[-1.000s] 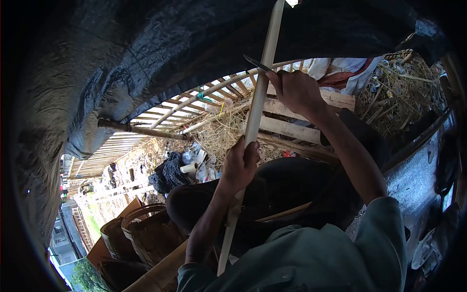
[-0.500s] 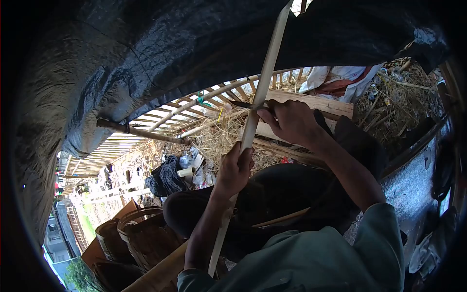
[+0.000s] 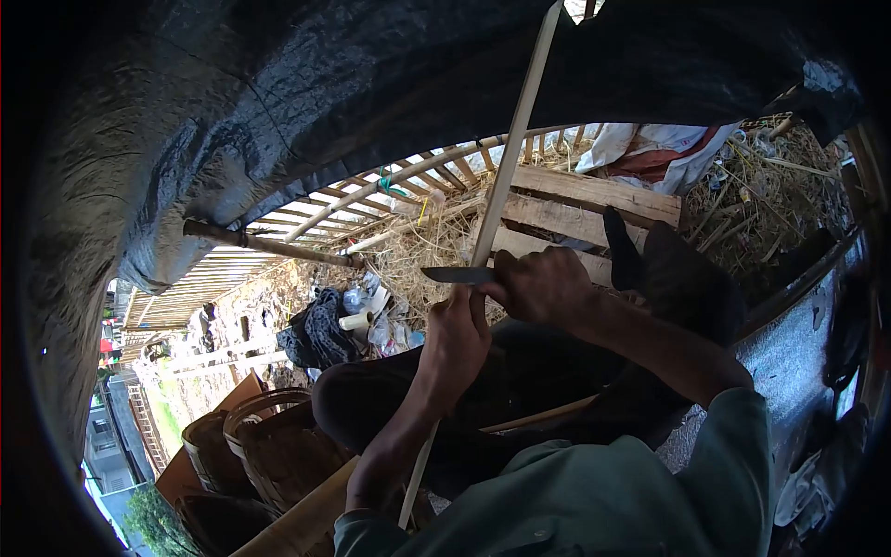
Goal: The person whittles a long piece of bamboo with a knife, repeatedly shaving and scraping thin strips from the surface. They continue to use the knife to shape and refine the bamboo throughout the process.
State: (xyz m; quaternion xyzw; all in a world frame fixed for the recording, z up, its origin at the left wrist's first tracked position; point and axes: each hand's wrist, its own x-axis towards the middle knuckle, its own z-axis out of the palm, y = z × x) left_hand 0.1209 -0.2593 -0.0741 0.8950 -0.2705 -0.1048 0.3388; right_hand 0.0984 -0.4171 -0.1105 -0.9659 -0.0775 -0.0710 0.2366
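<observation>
left hand (image 3: 455, 343): closed around bamboo strip (image 3: 515, 130), which slants up over the lap | right hand (image 3: 543, 283): fist on knife (image 3: 457, 275), blade against the strip just above left hand | woven baskets (image 3: 264, 446) lower left

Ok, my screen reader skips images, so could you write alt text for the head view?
A person's left hand grips a long pale bamboo strip while the right hand holds a knife against it. Woven baskets sit lower left.
</observation>
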